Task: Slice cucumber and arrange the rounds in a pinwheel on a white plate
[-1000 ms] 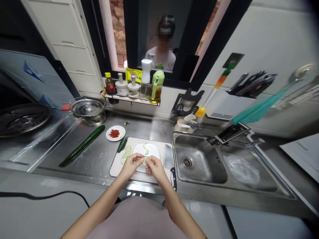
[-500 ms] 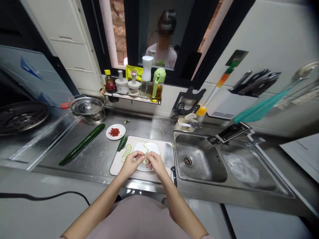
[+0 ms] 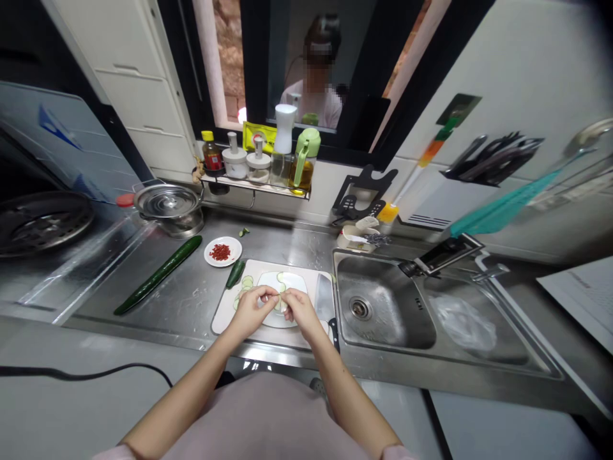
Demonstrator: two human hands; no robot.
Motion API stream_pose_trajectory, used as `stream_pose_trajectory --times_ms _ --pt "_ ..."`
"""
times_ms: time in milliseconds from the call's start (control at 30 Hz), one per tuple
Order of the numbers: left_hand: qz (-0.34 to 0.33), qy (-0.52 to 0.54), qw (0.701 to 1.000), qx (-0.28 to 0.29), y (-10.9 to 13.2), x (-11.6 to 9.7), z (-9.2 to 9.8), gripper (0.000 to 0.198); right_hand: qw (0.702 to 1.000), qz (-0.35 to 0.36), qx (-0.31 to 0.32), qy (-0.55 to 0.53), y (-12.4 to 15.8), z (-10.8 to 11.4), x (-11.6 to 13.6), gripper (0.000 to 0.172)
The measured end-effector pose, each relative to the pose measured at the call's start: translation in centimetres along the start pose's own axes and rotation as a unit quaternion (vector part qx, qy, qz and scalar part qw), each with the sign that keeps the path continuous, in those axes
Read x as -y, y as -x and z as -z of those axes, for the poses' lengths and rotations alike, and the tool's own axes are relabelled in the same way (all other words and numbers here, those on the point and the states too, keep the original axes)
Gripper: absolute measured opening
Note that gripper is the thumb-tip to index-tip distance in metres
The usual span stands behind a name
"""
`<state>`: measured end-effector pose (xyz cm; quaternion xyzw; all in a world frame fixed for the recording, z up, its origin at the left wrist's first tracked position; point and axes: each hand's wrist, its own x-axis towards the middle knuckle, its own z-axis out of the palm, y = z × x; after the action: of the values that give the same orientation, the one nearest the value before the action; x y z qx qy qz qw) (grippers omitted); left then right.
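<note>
My left hand [image 3: 255, 309] and my right hand [image 3: 299, 309] meet fingertip to fingertip over a white plate [image 3: 297, 284]. Both pinch a thin pale cucumber slice [image 3: 280, 303] between them. More slices lie on the plate, partly hidden by my fingers. The plate rests on a light cutting board [image 3: 223, 319], with cut cucumber slices [image 3: 246, 281] along its left side. A knife [image 3: 325, 297] with a black handle lies on the board's right side. At the board's upper left corner is a short cucumber piece [image 3: 235, 273].
Left of the board are a whole cucumber [image 3: 160, 275], a small plate of red pieces [image 3: 221, 263] and a steel pot [image 3: 170, 207]. A sink [image 3: 387, 306] is at the right. Bottles and jars stand on a rack [image 3: 253, 186] behind.
Both hands stay over the plate with the slice between them. The fingertips have shifted slightly, and my left hand covers more of the cut slices.
</note>
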<state>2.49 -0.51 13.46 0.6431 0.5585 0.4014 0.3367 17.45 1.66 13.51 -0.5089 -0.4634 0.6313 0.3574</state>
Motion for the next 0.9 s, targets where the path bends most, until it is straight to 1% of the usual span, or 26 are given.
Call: stream_pose_trajectory --times_ms 200,267,367,467,567,633,700,800,900 --pt "-0.082 -0.13 0.988 -0.005 0.2 -0.3 0.3 0.018 0.994 -0.056 0.012 -0.096 0.1 -0.2 -0.1 0.019" --pt "-0.108 -0.158 0.982 -0.007 0.3 -0.4 0.3 0.019 0.99 -0.073 0.017 -0.122 0.2 -0.3 0.1 0.018" --pt "-0.143 -0.19 0.971 -0.025 0.6 -0.2 0.2 0.02 0.984 -0.106 0.018 -0.14 0.4 -0.2 0.4 0.018" --pt "-0.159 -0.213 0.963 -0.039 0.7 0.0 0.1 0.021 0.978 -0.137 0.034 -0.152 0.4 -0.1 0.7 0.018" --pt "-0.148 -0.226 0.962 -0.039 0.9 0.2 0.0 0.022 0.966 -0.169 0.078 -0.178 0.4 0.0 0.9 0.019" --pt "-0.133 -0.222 0.965 -0.04 1.0 0.3 -0.1 0.022 0.961 -0.185 0.092 -0.184 0.5 0.0 1.0 0.022" --pt "-0.116 -0.209 0.97 -0.043 1.2 0.4 -0.3 0.022 0.966 -0.176 0.078 -0.174 0.6 -0.1 0.8 0.025" --pt "-0.086 -0.17 0.981 -0.042 1.6 0.7 -0.9 0.022 0.979 -0.133 0.045 -0.149 1.0 -0.2 0.2 0.027" --pt "-0.019 -0.076 0.996 -0.039 2.0 1.4 -1.7 0.022 0.988 -0.093 0.019 -0.121 1.3 0.0 -0.7 0.022"
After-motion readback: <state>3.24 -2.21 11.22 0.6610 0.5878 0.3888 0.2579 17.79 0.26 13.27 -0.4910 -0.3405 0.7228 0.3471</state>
